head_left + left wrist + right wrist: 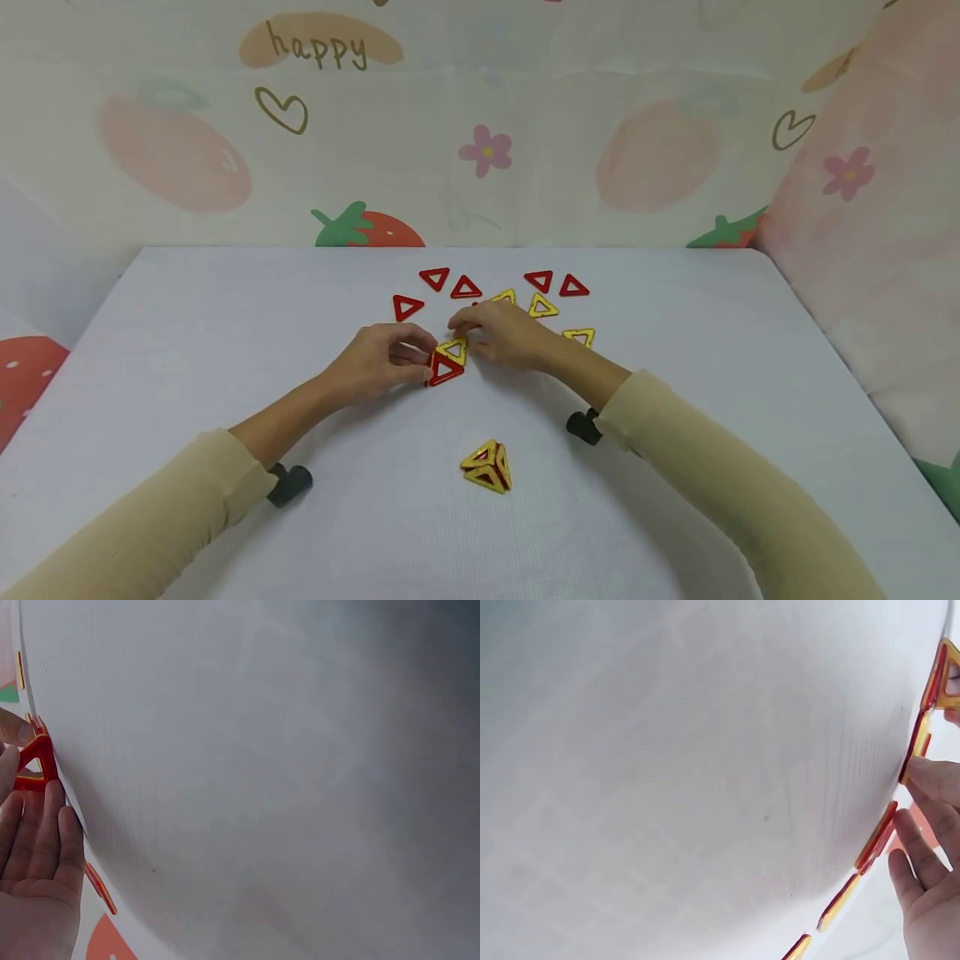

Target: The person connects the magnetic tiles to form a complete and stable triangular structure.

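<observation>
My L fingers (408, 336) pinch part-built red/yel pc (450, 361); R fingers (468, 315) bent, can't tell grip. 1 pyramid (487, 467) done nearer me, loose tris (466, 295) left beyond fingers.

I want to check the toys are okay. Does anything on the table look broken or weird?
Nothing stands out as broken or spilled. The loose red triangles and yellow triangles point different ways, a bit messy but not odd. The little pyramid looks whole, though the right hand partly hides some pieces.
</observation>
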The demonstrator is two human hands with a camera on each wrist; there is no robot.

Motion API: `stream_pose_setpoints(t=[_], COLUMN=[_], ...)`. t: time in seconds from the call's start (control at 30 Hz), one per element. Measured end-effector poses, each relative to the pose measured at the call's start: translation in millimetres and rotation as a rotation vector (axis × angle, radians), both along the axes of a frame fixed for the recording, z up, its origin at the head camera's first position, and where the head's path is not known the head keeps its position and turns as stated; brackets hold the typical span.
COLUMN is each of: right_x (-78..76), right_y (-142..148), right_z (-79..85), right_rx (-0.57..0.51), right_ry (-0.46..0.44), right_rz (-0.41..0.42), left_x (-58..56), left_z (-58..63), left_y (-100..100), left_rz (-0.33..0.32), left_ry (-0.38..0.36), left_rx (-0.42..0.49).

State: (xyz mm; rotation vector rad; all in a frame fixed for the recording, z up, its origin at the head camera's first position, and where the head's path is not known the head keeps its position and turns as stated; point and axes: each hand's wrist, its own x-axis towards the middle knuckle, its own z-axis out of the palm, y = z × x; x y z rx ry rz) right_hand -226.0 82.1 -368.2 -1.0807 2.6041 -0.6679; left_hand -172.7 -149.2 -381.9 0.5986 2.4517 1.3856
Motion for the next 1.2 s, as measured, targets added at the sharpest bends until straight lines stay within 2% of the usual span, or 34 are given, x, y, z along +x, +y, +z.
stream_pose_setpoints(t=[0.33, 0.57, 0.77, 1.2], right_x=[3.6, 6.7, 7.7, 7.4], right_y=[2.6, 1.8, -0.7, -1.4], right_z=[-1.5, -2.6, -2.6, -2.5], right_rx=[-0.022, -0.020, -0.006, -0.027], right_ry=[0.020, -0.018, -0.010, -0.067], right_rz=[0.004, -0.010, -0.026, -0.009], left_x=[0.7, 0.3, -0.3, 1.1], left_z=[0.6, 0.0, 0.2, -0.3], left_y=[0.6, 0.9, 1.8, 0.7], left_rz=[0.002, 0.001, -0.003, -0.014], left_ry=[0.000, 0.005, 0.007, 0.014], left_rx=[-0.003, -0.011, -0.023, -0.024])
